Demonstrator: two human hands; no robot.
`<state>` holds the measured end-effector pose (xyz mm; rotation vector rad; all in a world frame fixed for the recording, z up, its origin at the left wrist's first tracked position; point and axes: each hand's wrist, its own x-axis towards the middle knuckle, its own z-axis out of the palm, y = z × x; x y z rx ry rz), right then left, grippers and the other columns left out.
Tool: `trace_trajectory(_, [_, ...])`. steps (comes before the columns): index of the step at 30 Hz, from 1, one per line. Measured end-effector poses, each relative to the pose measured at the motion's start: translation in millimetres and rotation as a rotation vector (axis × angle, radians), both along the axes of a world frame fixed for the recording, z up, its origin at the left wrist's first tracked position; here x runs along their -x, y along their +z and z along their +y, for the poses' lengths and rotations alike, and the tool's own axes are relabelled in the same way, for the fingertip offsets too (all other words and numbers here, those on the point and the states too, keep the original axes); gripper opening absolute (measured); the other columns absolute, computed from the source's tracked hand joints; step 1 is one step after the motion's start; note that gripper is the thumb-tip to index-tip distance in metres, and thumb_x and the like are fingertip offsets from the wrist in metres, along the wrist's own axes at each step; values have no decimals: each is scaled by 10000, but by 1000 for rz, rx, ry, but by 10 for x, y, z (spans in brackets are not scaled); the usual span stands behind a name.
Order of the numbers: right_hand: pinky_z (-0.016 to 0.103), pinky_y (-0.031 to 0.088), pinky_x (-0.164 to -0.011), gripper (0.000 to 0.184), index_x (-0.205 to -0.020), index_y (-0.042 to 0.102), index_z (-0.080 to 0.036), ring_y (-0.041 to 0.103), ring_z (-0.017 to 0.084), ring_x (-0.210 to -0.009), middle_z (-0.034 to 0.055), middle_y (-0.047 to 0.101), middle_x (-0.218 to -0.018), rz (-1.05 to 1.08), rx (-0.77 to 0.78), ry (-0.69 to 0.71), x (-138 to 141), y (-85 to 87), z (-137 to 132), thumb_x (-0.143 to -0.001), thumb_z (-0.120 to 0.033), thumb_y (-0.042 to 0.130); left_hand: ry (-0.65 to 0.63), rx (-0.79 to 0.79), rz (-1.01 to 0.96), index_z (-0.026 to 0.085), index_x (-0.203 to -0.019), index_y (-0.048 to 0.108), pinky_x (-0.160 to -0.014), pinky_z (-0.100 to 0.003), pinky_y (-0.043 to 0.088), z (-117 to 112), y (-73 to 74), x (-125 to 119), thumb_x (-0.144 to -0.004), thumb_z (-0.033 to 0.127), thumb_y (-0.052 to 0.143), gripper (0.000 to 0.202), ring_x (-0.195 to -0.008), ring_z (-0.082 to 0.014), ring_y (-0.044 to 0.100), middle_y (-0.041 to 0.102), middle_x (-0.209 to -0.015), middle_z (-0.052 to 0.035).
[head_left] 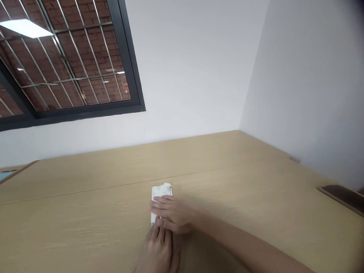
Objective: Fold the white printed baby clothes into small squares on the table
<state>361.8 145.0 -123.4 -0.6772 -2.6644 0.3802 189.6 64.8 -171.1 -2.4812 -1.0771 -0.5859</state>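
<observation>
R hand (171, 214) flat, fingers nearly together, palm-down on white folded item (161, 190); L hand (158, 250) fingers extended at its near end, can't tell if pinching. Item's mid-surface L–R, on wood-tone tabletop (83, 221). Far L: barred window (84, 48); wall (197, 71) far.

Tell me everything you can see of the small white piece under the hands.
The white piece is flat, thin-looking and roughly rectangular, perhaps paper or cloth, with small dark marks near its upper right corner and an uneven top edge. It lies on the wooden surface, just below a long seam. The right hand lies across its middle, hiding much of it; the left hand has its fingertips at its lower end.
</observation>
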Motion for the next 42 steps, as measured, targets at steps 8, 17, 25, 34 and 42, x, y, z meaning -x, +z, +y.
trace_trajectory(8, [460, 187, -1267, 530, -1577, 335, -203, 234, 230, -1531, 77, 305, -1637, 77, 28, -166, -228, -39, 336, -1083, -395, 321, -4, 176, -30, 44, -1382, 528, -1017, -500, 533, 15, 5, 58, -950, 421, 517, 573, -1317, -412, 538, 552, -1430, -240])
trace_trajectory(17, [499, 312, -1174, 533, -1525, 372, -148, 402, 293, -1407, 171, 454, -1530, 222, -27, -425, -272, -89, 289, -1055, -399, 367, 334, 648, -404, 230, -809, 516, -750, -346, 423, 592, 726, 433, -998, 450, 378, 322, -837, -222, 612, 673, -845, -43])
trace_trajectory(25, [474, 390, -1036, 390, -1379, 475, -169, 500, 289, -1179, 155, 568, -1282, 212, -130, -494, -236, -82, 253, -1034, -345, 433, 409, 700, -327, 213, -770, 550, -656, -327, 322, 916, 485, 356, -983, 528, 371, 420, -760, -230, 621, 692, -810, -70])
trace_trajectory(34, [451, 413, -967, 156, -1094, 569, -216, 543, 271, -1091, 88, 614, -1115, 271, -103, -451, -250, -59, 265, -952, -277, 543, 316, 644, -339, 192, -909, 582, -706, -320, 388, 879, 528, 222, -973, 391, 395, 281, -833, -231, 651, 709, -894, -85])
trace_trajectory(42, [392, 523, -816, 227, -987, 609, -283, 655, 255, -909, 35, 675, -969, 284, 236, -352, 275, 150, -355, -766, -260, 653, 322, 666, -402, 247, -714, 494, -688, -334, 416, 42, 966, 743, -880, 453, 517, 265, -741, -216, 589, 658, -781, -36])
